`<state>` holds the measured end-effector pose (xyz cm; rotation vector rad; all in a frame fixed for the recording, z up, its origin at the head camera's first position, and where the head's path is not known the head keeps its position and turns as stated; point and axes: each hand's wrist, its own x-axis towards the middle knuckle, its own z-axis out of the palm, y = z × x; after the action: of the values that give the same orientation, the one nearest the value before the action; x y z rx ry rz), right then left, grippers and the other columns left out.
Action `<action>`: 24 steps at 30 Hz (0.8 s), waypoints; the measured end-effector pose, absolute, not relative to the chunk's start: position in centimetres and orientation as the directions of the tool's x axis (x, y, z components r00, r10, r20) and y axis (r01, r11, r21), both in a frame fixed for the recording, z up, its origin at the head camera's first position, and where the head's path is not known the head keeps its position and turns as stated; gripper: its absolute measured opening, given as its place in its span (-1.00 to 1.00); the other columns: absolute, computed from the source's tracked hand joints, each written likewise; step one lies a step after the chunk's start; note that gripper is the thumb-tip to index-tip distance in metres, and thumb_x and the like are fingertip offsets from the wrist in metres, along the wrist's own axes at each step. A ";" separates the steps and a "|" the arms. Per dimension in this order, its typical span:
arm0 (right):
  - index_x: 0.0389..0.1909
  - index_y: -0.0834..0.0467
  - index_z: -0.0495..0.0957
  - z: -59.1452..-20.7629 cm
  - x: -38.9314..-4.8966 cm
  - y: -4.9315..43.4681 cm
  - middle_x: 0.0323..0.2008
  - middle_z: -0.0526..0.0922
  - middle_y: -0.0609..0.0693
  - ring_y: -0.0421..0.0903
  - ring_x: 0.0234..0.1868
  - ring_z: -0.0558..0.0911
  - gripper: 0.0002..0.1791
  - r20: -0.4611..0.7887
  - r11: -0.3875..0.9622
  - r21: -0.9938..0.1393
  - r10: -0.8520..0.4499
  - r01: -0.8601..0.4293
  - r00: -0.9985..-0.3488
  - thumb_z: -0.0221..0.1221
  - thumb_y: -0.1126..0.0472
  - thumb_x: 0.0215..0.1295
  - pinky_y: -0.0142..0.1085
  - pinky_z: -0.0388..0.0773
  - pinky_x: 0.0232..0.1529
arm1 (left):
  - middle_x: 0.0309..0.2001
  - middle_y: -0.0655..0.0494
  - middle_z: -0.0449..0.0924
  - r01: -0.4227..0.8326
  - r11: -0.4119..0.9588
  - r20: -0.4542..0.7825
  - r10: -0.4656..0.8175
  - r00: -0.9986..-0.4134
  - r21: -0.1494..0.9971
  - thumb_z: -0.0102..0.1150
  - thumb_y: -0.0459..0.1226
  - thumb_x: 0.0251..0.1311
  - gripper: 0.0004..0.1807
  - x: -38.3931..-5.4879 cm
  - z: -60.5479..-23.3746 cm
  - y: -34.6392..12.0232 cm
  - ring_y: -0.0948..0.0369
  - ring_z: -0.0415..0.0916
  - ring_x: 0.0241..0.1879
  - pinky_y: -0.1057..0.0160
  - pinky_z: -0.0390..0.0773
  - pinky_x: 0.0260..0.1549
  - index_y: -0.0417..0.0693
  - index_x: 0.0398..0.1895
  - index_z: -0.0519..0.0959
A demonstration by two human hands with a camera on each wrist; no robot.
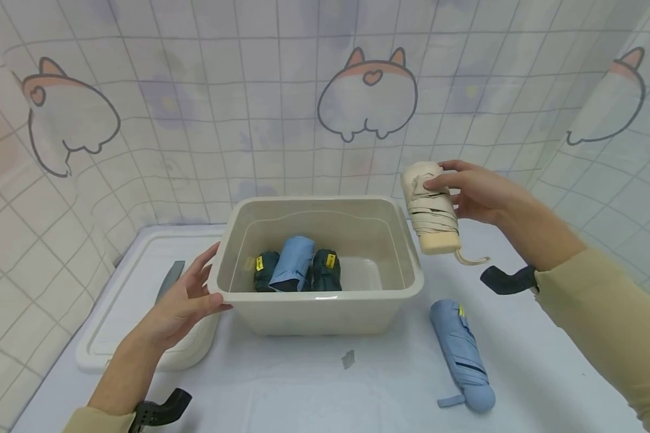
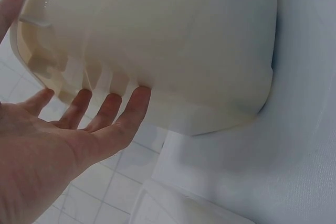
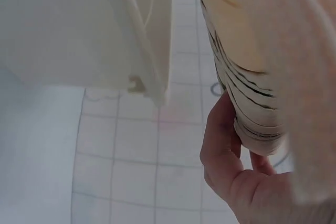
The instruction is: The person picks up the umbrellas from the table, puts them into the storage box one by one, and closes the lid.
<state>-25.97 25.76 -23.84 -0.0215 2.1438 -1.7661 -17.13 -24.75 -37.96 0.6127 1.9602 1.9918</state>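
My right hand (image 1: 479,191) grips a cream folded umbrella (image 1: 432,210), raised beside the right rim of the bin. Its wrist loop dangles below the pale-yellow end. In the right wrist view the fingers wrap the umbrella (image 3: 252,95), partly behind a blurred sleeve. My left hand (image 1: 181,307) touches the left front corner of the beige plastic bin (image 1: 314,313), its fingers extended against the outer wall (image 2: 173,40). Inside the bin lie a blue folded umbrella (image 1: 294,261) and two dark green ones (image 1: 327,270) (image 1: 265,270), on the left half of the floor.
Another blue folded umbrella (image 1: 463,355) lies on the white table (image 1: 303,385), right of the bin. The bin's lid (image 1: 135,300), with a grey handle, lies at the left, partly behind my left hand. A tile-patterned curtain (image 1: 281,108) stands behind.
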 end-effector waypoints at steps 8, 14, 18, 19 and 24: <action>0.59 0.15 -0.11 -22.4 -27.1 22.2 0.31 0.26 0.15 0.18 0.19 0.42 -0.16 -0.239 0.212 -0.959 -0.262 0.186 -0.935 0.17 0.16 0.49 -0.12 0.62 -0.02 | 0.53 -0.19 -0.01 0.102 -0.038 0.107 0.479 -0.871 0.994 0.28 -0.30 0.39 0.00 -17.1 -38.0 -24.7 0.00 0.33 0.36 0.04 0.54 0.11 0.23 0.68 -0.15; 0.56 0.19 0.00 -22.1 -28.1 19.5 0.30 0.31 0.15 0.17 0.18 0.44 -0.23 -0.234 0.209 -0.961 -0.275 0.180 -0.933 0.17 0.19 0.49 -0.08 0.60 0.02 | 0.54 -0.17 -0.02 0.107 -0.040 0.113 0.481 -0.870 0.993 0.28 -0.30 0.39 0.00 -17.0 -37.9 -24.7 0.00 0.32 0.37 0.05 0.54 0.11 0.23 0.68 -0.15; 0.59 0.19 -0.01 -22.2 -28.5 17.7 0.37 0.27 0.20 0.23 0.26 0.42 -0.21 -0.249 0.221 -0.957 -0.290 0.188 -0.924 0.18 0.19 0.49 0.07 0.51 0.19 | 0.54 -0.16 -0.02 0.103 -0.038 0.109 0.481 -0.870 0.994 0.27 -0.30 0.39 -0.01 -17.1 -38.0 -24.6 0.00 0.32 0.37 0.04 0.54 0.11 0.24 0.68 -0.15; 0.59 0.19 -0.02 -22.2 -28.6 17.2 0.38 0.26 0.21 0.23 0.28 0.41 -0.20 -0.255 0.220 -0.956 -0.299 0.193 -0.920 0.18 0.19 0.49 0.11 0.47 0.24 | 0.54 -0.16 -0.01 0.104 -0.036 0.108 0.480 -0.871 0.994 0.27 -0.30 0.39 -0.01 -17.1 -38.0 -24.6 0.00 0.32 0.37 0.03 0.54 0.11 0.24 0.68 -0.14; 0.58 0.17 0.00 -22.2 -28.9 14.6 0.37 0.28 0.18 0.22 0.29 0.43 -0.19 -0.283 0.232 -0.948 -0.313 0.216 -0.907 0.21 0.19 0.46 0.12 0.46 0.24 | 0.53 -0.16 0.00 0.104 -0.032 0.107 0.471 -0.876 0.994 0.28 -0.31 0.39 -0.01 -17.0 -38.0 -24.7 0.00 0.34 0.35 0.04 0.54 0.11 0.23 0.68 -0.14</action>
<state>-28.88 14.65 -22.19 -0.0890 2.0955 -1.7174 -17.01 -24.67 -38.00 0.6107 1.9798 1.9921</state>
